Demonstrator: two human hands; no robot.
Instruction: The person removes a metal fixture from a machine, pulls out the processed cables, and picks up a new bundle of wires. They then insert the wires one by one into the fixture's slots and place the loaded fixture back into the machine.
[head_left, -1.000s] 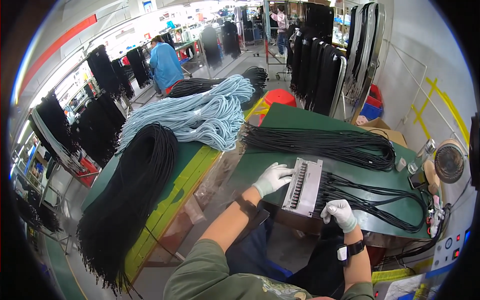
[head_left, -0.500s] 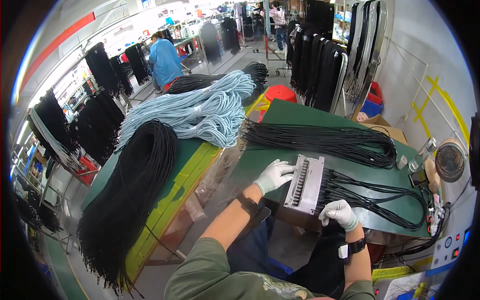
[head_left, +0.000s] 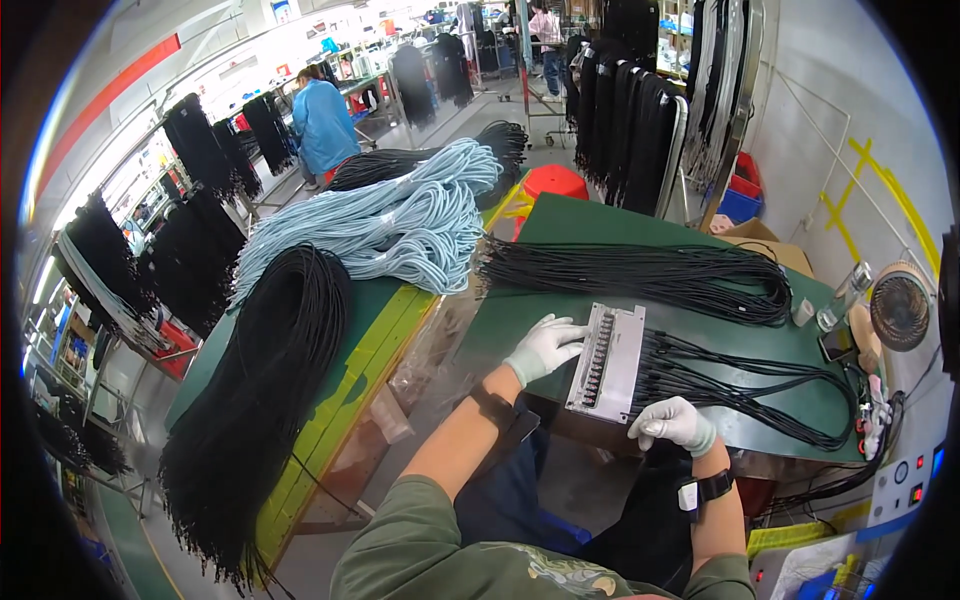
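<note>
A silvery metal fixture block [head_left: 608, 362] with a row of slots lies on the green table, near its front edge. Black cables [head_left: 740, 380] run out of its right side and loop back toward it. My left hand [head_left: 545, 348], in a white glove, has its fingers stretched out against the fixture's left side. My right hand [head_left: 675, 424], also gloved, is beside the fixture's near right corner, with its fingers curled together. Whatever those fingers may hold is too small or hidden to make out.
Behind the fixture lies a long bundle of black cables [head_left: 640, 278]. Light-blue cable coils [head_left: 390, 215] and a black cable heap [head_left: 270, 400] cover the left table. A small fan [head_left: 898, 312] and a bottle [head_left: 846, 296] stand at right. A red stool [head_left: 556, 182] is beyond.
My right hand's fingertips have shifted slightly left toward the fixture's near corner. My left hand stays at the fixture's left side. The whole view has moved a little.
</note>
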